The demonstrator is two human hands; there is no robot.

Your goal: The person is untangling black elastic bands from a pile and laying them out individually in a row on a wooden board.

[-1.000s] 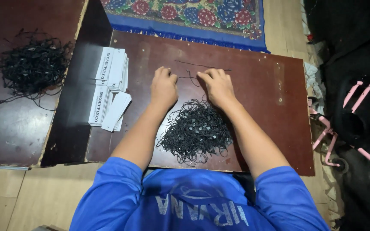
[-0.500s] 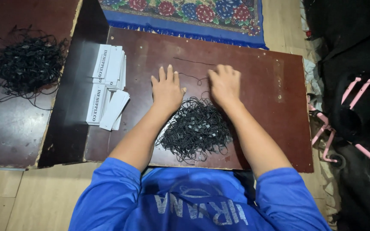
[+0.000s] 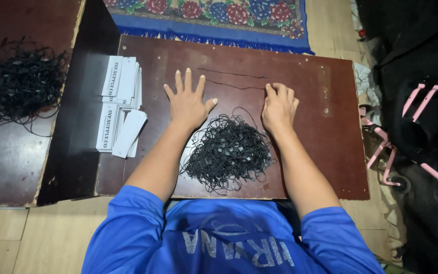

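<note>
My left hand [image 3: 187, 100] lies flat on the brown board [image 3: 320, 127] with its fingers spread and nothing in it. My right hand [image 3: 279, 105] rests on the board with its fingers curled down, fingertips touching the right end of a thin black string [image 3: 231, 84]. A second black string [image 3: 231, 74] lies straight just beyond it. A tangled pile of black strings [image 3: 226, 152] sits between my forearms, close to the near edge.
Two stacks of white paper tags [image 3: 120, 104] lie at the board's left end. A second heap of black strings [image 3: 21, 83] rests on the dark table to the left. A patterned rug [image 3: 219, 15] lies beyond; black bags with pink straps [image 3: 416, 127] are at the right.
My left hand has opened from a curled pose to flat with spread fingers. My right hand has shifted right along the strings, which now lie laid out straight.
</note>
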